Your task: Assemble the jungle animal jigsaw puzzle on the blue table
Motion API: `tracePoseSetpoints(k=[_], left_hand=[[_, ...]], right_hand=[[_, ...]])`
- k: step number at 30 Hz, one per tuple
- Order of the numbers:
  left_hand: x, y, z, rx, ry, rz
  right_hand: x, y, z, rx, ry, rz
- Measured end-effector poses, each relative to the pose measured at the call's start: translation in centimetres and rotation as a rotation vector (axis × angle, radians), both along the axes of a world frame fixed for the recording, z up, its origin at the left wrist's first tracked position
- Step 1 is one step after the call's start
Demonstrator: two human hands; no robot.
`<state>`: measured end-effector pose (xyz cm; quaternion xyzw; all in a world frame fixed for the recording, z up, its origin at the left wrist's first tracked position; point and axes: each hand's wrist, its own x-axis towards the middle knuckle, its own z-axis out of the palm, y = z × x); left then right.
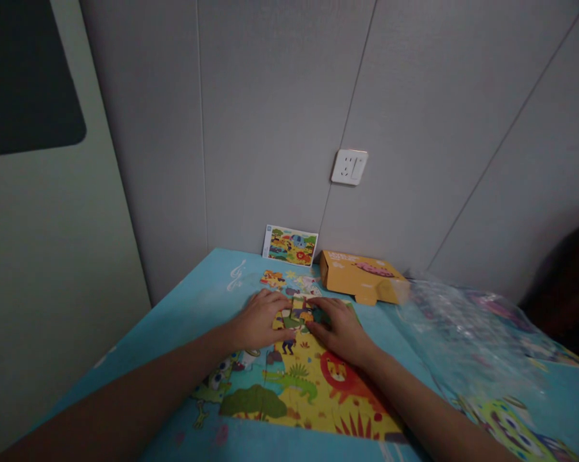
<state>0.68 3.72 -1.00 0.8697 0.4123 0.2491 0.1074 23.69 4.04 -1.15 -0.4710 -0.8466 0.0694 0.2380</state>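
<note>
Left hand [265, 321], right hand [342, 330] part-open, palms down, fingertips at piece [299, 308] between them, no pinch visible. Puzzle [301, 401] under hands. Piece seemingly being seated; needs fine alignment. Beyond hands: loose pieces [272, 278], card [292, 246], box [349, 274].

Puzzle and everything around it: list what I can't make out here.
All in the head view:
- Parts of the puzzle: covered by the left hand and right hand.
- Print on the orange box: too small and blurred.
- Details under the clear plastic: obscured by its glare and folds.
- Dark object at the right: cut off by the picture's edge.
</note>
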Motion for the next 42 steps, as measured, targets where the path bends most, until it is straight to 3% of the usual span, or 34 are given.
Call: tracePoseSetpoints(k=[8, 13, 20, 34, 42], left_hand=[[0.0, 0.3, -0.4, -0.003, -0.017, 0.001], [-0.5, 1.0, -0.8, 0.028, -0.027, 0.063], [-1.0, 1.5, -0.9, 0.060, -0.006, 0.104], [-1.2, 0.9, -0.8, 0.041, 0.063, 0.048], [-1.3, 0.8, -0.5, 0.034, 0.115, 0.016]], right_hand=[[0.3, 0.5, -0.1, 0.023, 0.006, -0.012], [1.0, 0.1, 0.6, 0.052, -0.041, -0.111], [1.7, -0.6, 1.5, -0.079, -0.163, -0.198], [2.4, -0.4, 2.5, -0.159, -0.233, -0.342], [2.8, 0.4, 2.0, -0.180, -0.192, -0.375]])
